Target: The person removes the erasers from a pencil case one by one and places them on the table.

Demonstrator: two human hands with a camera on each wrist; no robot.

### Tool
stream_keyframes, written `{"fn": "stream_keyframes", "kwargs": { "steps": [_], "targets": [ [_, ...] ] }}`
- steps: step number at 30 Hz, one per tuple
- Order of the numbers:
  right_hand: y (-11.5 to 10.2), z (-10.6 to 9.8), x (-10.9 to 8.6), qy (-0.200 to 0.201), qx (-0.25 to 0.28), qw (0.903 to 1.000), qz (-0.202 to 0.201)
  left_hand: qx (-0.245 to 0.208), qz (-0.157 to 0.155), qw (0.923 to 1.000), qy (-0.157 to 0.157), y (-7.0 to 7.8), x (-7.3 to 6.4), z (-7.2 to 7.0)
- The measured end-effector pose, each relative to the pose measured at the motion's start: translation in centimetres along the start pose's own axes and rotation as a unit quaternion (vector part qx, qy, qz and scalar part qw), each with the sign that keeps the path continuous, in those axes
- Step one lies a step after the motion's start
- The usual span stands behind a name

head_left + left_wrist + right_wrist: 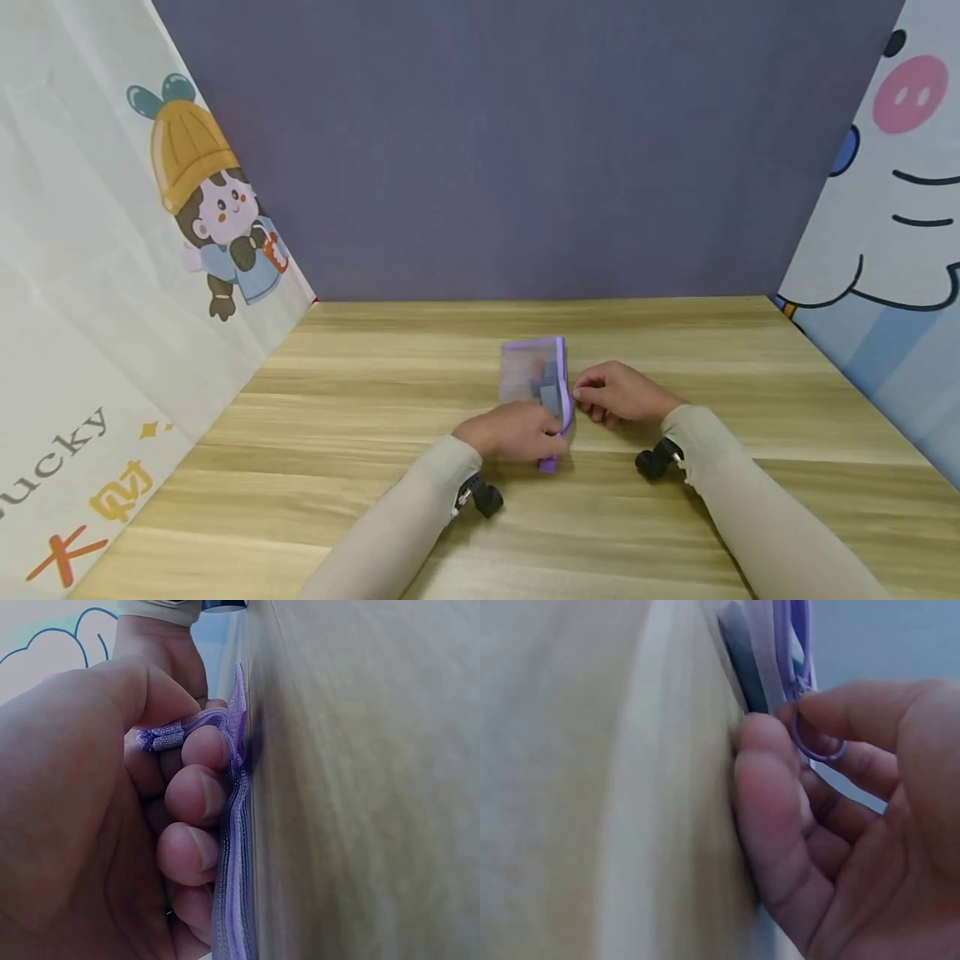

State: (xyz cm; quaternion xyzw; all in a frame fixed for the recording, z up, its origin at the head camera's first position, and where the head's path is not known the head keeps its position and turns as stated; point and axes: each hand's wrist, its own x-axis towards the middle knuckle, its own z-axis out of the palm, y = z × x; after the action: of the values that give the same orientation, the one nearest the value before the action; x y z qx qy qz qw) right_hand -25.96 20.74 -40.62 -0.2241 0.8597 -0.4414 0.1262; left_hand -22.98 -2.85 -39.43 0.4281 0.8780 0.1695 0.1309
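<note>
A see-through mesh zipper pouch with purple trim lies on the wooden table. Through its mesh show greyish-blue things and a small reddish one, their kind blurred. My left hand pinches the near end of the zippered edge between thumb and fingers; in the left wrist view the zipper runs along beneath the fingertips. To the pouch's right, my right hand has its thumb and index finger on the purple ring pull of the zipper slider. A purple end tab sticks out below my left hand.
The wooden table reaches back to a dark grey-blue panel. Printed cartoon sheets stand at the left and right. Small black devices sit on my left wrist and right wrist.
</note>
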Motion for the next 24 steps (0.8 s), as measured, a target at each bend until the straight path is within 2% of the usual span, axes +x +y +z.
{"fn": "stream_keyframes", "kwargs": {
  "steps": [4,11,17,24],
  "targets": [
    [0.0,-0.4,0.0,-0.027,-0.007,0.9996,-0.007,0.001,0.008,1.0000,-0.002,0.0,0.0,0.2],
    [0.6,-1.4,0.2,-0.074,0.020,0.9970,-0.007,-0.004,0.011,0.9999,-0.008,0.3,0.1,0.4],
    [1.0,-2.0,0.4,-0.062,0.019,0.9978,-0.013,-0.008,0.009,0.9999,-0.010,0.3,0.4,0.1],
    [0.8,-1.7,0.6,-0.050,0.023,0.9984,-0.017,0.003,0.001,1.0000,-0.005,0.3,0.1,-0.3]
  ]
}}
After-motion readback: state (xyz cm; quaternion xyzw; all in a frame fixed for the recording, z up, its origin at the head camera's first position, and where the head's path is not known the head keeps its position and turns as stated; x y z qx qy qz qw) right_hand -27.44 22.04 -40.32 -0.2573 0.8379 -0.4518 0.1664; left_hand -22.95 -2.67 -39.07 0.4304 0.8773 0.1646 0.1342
